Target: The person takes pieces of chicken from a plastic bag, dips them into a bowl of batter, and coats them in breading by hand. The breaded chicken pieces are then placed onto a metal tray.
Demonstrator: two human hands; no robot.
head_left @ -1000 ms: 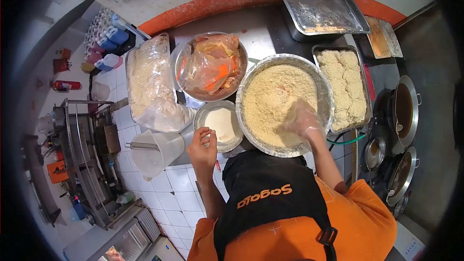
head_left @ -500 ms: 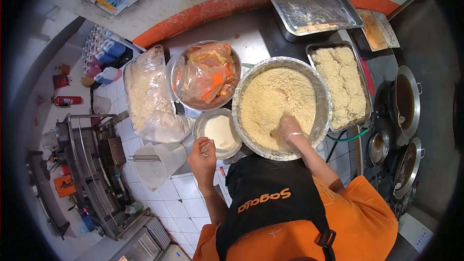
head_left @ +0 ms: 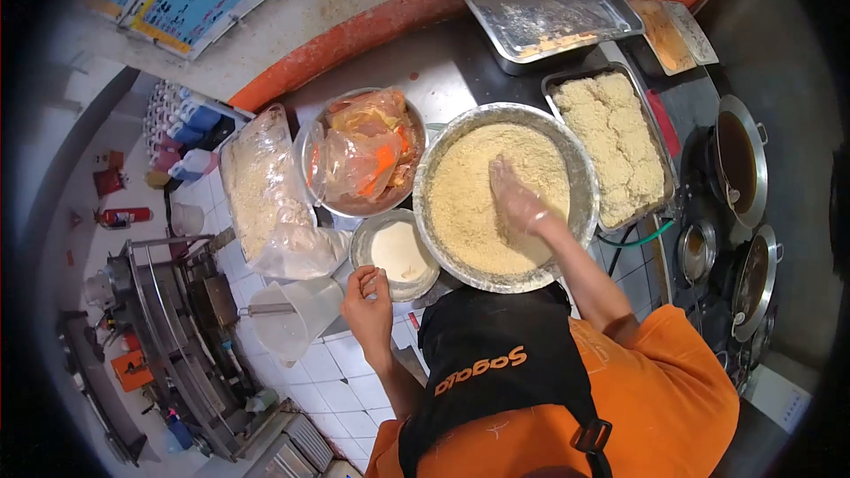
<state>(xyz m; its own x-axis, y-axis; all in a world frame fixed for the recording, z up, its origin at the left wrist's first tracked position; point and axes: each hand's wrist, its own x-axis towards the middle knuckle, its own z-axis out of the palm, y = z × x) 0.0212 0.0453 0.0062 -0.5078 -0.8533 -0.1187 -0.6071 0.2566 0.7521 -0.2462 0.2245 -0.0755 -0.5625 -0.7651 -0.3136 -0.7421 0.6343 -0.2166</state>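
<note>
My right hand (head_left: 518,199), in a clear plastic glove, lies on the yellowish breadcrumbs (head_left: 474,217) with its fingers stretched out. The crumbs fill a large round metal bowl (head_left: 428,239) in front of my apron. My left hand (head_left: 367,308) is curled closed beside the near left rim of a smaller bowl (head_left: 427,286), and nothing shows in its fingers. Pale, creamy batter (head_left: 400,250) is inside that smaller bowl. Behind it, a metal bowl (head_left: 305,159) holds raw meat (head_left: 376,119) and a clear plastic bag (head_left: 341,162).
At right stands a tray (head_left: 666,137) of crumb-coated pieces (head_left: 611,146). A stacked metal tray (head_left: 549,9) sits at the back. A bagged tray (head_left: 257,177) and a translucent jug (head_left: 297,319) are at left. Pans of brown liquid (head_left: 739,159) line the far right.
My right hand has moved up and left across the breadcrumbs, its fingers now showing on top instead of buried. My left hand stays curled by the batter bowl. The view has shifted slightly.
</note>
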